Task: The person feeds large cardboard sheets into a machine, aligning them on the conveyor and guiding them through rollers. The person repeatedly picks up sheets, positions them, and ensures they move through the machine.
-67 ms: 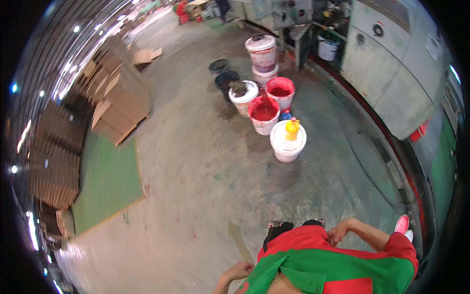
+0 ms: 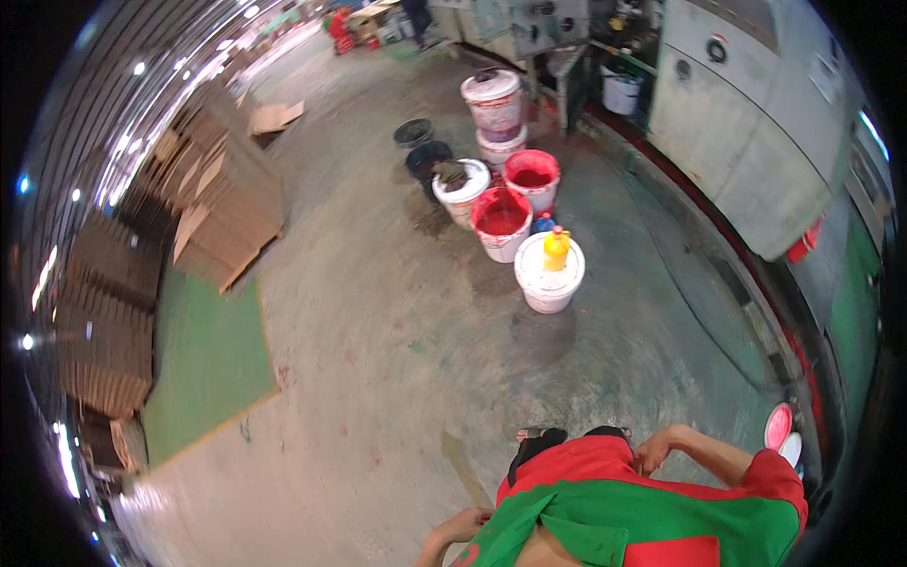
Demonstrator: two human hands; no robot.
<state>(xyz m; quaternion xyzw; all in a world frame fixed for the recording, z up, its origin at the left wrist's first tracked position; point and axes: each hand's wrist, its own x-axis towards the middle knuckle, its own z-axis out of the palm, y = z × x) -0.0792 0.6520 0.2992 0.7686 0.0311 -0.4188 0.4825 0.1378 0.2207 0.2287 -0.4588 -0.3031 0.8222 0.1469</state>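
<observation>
My left hand (image 2: 466, 523) is low in the head view, against the left side of my green and red shirt (image 2: 605, 510). Its fingertips go out of sight behind the cloth. Bent at the elbow, my right arm brings my right hand (image 2: 650, 455) to the red edge of the shirt at my waist. Its fingers are mostly hidden there, and nothing held can be made out in either hand. Ahead of me stands a white lidded bucket (image 2: 550, 291) with a yellow bottle (image 2: 556, 249) on its lid. Two open buckets of red liquid, one nearer (image 2: 501, 215) and one farther (image 2: 532, 178), stand behind it.
More buckets (image 2: 492, 99) are stacked behind, beside dark tubs (image 2: 413, 133). Stacked cardboard (image 2: 231, 208) lines the left. Large grey machines (image 2: 732, 132) stand on the right, with a cable (image 2: 694, 307) along the floor. Two people (image 2: 416, 17) are far off.
The view has turned slightly, so the buckets and machines sit a little farther left. My left hand has moved slightly closer to the shirt; the right hand stays at the waist.
</observation>
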